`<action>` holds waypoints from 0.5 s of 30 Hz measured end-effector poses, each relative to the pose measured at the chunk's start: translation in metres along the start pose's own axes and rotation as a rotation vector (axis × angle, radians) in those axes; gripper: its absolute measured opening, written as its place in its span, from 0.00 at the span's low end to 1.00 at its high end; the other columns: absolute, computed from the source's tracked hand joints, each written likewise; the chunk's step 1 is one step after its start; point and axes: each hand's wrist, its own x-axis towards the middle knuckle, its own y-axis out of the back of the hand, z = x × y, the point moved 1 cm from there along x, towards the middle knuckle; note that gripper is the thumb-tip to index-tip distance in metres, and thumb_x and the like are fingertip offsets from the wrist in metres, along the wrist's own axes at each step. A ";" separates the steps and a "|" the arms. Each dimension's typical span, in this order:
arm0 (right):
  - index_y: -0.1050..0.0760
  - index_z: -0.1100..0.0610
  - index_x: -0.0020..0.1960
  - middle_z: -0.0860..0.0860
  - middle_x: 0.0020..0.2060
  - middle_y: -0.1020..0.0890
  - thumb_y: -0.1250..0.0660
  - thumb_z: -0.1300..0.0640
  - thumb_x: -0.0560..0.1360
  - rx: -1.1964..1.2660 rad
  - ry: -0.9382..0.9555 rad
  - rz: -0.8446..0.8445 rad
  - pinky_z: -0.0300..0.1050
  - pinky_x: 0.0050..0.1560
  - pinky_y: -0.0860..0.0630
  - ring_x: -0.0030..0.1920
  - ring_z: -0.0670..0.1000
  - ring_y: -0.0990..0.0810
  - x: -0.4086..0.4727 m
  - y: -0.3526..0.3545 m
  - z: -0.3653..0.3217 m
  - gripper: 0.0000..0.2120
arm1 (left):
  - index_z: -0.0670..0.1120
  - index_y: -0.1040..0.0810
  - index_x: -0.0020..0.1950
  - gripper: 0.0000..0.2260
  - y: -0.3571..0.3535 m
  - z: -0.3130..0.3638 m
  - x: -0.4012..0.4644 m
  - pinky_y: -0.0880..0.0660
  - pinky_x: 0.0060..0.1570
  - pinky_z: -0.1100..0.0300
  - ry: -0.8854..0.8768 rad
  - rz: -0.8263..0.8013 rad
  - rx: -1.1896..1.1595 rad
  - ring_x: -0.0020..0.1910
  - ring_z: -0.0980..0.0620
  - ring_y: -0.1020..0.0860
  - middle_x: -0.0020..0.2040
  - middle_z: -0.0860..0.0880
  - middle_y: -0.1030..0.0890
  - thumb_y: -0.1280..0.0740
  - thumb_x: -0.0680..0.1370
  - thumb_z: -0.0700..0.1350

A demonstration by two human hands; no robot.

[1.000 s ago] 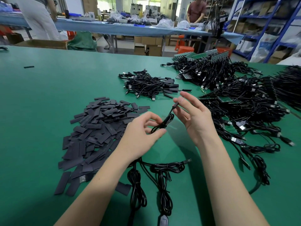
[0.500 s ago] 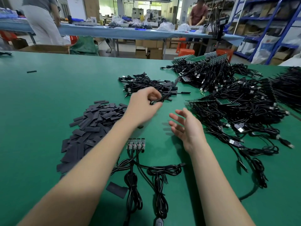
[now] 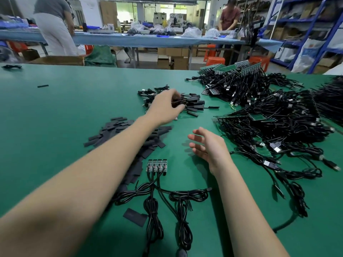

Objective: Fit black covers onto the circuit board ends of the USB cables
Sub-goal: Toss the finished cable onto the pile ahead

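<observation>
My left hand (image 3: 165, 106) reaches far over the green table (image 3: 65, 112) to a small heap of covered cables (image 3: 194, 104). Its curled fingers hold a blurred covered cable (image 3: 177, 104) at the heap's edge. My right hand (image 3: 206, 145) hovers open over the table with nothing in it. A pile of flat black covers (image 3: 115, 128) lies under my left forearm. Near me, a strip of bare circuit boards (image 3: 157, 165) lies with its coiled USB cables (image 3: 154, 206) trailing toward me. One loose cover (image 3: 135, 217) lies beside them.
A large tangle of uncovered cables with green boards (image 3: 278, 123) fills the right side, and more are stacked at the back right (image 3: 241, 78). A stray cover (image 3: 42, 86) lies far left. Two people stand at a blue table (image 3: 148, 40) beyond.
My left hand has carried the covered cable away from my right hand and forward to the small heap. My right hand let go of it, opened and dropped lower.
</observation>
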 end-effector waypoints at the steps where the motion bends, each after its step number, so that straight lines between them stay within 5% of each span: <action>1: 0.21 0.56 0.49 0.50 0.39 0.13 0.36 0.55 0.81 -0.010 0.004 0.003 0.36 0.31 0.23 0.29 0.47 0.21 -0.001 -0.001 -0.001 0.07 | 0.45 0.20 0.58 0.11 -0.004 0.001 -0.020 0.27 0.56 0.62 0.012 0.043 -0.087 0.53 0.50 0.20 0.55 0.48 0.17 0.29 0.78 0.47; 5: 0.20 0.56 0.49 0.50 0.38 0.13 0.34 0.57 0.80 -0.035 0.033 0.000 0.35 0.29 0.24 0.29 0.46 0.21 -0.006 -0.005 -0.002 0.05 | 0.51 0.19 0.45 0.07 -0.013 0.008 -0.097 0.29 0.43 0.74 0.100 0.140 -0.329 0.41 0.62 0.20 0.42 0.58 0.17 0.30 0.79 0.52; 9: 0.19 0.55 0.50 0.48 0.38 0.13 0.34 0.56 0.80 -0.175 0.063 -0.065 0.36 0.31 0.25 0.31 0.46 0.20 -0.008 -0.013 -0.001 0.05 | 0.51 0.19 0.39 0.17 0.000 0.012 -0.129 0.24 0.43 0.57 0.193 0.197 -0.456 0.37 0.53 0.19 0.37 0.54 0.16 0.37 0.83 0.57; 15: 0.16 0.49 0.51 0.45 0.46 0.15 0.26 0.48 0.75 -1.042 0.277 -0.334 0.30 0.41 0.29 0.45 0.45 0.20 -0.014 -0.031 0.000 0.07 | 0.44 0.20 0.40 0.21 0.006 0.007 -0.127 0.26 0.43 0.53 0.284 0.240 -0.562 0.33 0.54 0.23 0.36 0.53 0.17 0.41 0.85 0.53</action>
